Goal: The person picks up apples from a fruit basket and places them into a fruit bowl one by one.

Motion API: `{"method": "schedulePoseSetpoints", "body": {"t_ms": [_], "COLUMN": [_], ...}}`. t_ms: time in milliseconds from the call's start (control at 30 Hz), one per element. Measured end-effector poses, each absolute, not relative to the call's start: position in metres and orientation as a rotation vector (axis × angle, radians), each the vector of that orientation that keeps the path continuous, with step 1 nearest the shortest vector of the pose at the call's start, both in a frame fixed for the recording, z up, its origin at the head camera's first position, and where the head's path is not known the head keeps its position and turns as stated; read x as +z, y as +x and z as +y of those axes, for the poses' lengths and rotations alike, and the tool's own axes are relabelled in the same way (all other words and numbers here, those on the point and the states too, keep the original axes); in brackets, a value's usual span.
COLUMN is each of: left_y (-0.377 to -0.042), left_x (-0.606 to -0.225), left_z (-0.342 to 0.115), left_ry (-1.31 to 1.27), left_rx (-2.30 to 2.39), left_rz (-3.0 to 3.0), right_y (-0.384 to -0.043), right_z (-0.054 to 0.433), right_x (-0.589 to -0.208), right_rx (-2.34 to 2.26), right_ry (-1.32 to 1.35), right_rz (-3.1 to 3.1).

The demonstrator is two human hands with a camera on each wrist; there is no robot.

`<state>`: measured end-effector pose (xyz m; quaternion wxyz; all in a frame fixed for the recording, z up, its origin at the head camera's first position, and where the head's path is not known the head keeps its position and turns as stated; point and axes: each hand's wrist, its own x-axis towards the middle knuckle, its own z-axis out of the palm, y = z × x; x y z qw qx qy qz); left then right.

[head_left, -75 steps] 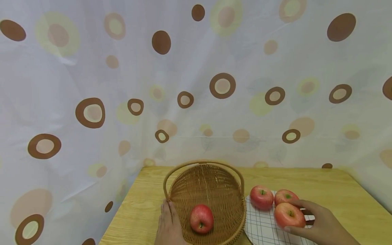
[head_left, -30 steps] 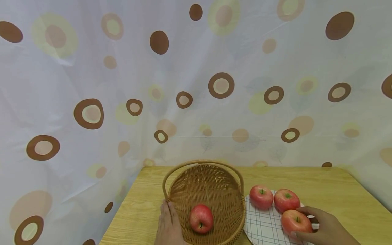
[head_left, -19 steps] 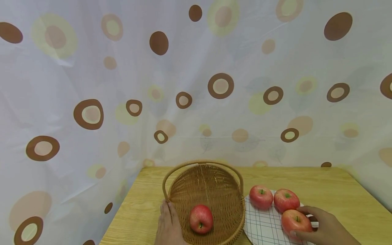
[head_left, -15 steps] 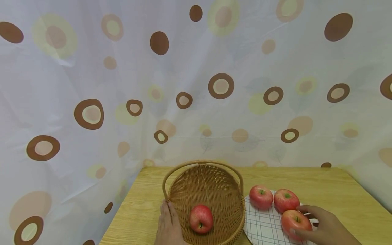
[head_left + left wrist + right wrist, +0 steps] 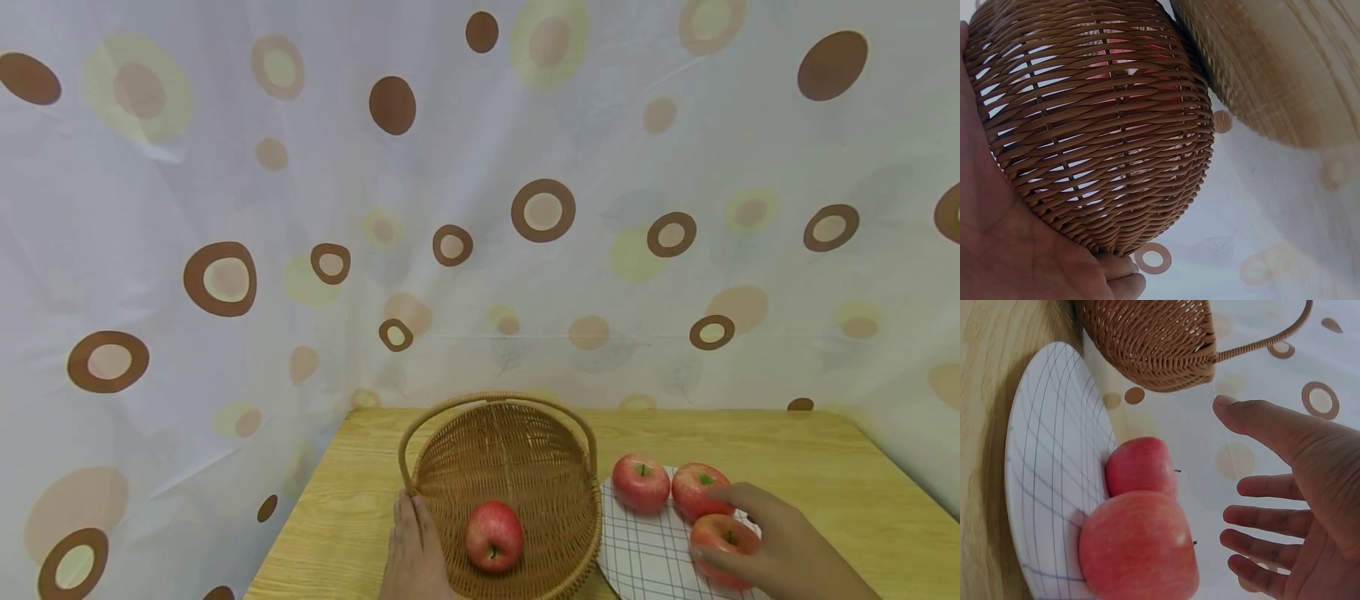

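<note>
A wicker basket [image 5: 525,458] with an arched handle stands mid-table, holding a red apple [image 5: 493,537]. My left hand [image 5: 415,550] rests along its left side, fingers straight together; the left wrist view shows the palm [image 5: 1010,237] against the weave. To the basket's right, a round white plate [image 5: 637,550] with a blue grid carries three apples: one at back left [image 5: 641,483], one at back right [image 5: 696,492], one in front [image 5: 720,542]. Over the front one hovers my right hand [image 5: 787,542]; in the right wrist view its fingers [image 5: 1266,519] are spread, holding nothing and apart from the apples.
Everything stands on a light wooden table [image 5: 345,483]. A pale curtain [image 5: 450,167] with brown and yellow circles hangs behind it and along the sides. The basket's right rim is close beside the plate's left edge.
My right hand has set the front apple down on the plate, let go of it, and risen slightly with fingers spread. My left hand and the basket have not moved.
</note>
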<state>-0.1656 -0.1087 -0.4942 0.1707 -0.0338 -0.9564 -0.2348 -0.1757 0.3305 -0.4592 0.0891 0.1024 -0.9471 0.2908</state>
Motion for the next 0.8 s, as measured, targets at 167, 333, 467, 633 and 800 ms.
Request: {"method": "schedulePoseSetpoints", "body": {"t_ms": [167,333,467,633,800], "left_y": [-0.166,-0.166,-0.165,-0.164,-0.164], "left_x": [-0.495,-0.495,-0.495,-0.493,-0.491], "left_z": [-0.109,-0.109,-0.109,-0.110,-0.109], "left_ry": [-0.097,-0.099,-0.105,-0.112,-0.104], "left_rx": [-0.659,-0.655,-0.637,-0.633,-0.656], "left_rz": [-2.716,-2.723,-2.724,-2.727,-2.741], "right_y": [-0.174,-0.172,-0.171,-0.169,-0.169], "right_z": [0.321,0.312,0.300,0.284,0.272], "right_x": [-0.452,-0.450,-0.447,-0.442,-0.437], "right_rx": [0.862,0.890,0.841,0.817,0.792], "right_ry": [0.339,0.372,0.384,0.454,0.512], "right_rz": [-2.811,-2.770,-2.733,-2.651,-2.613]}}
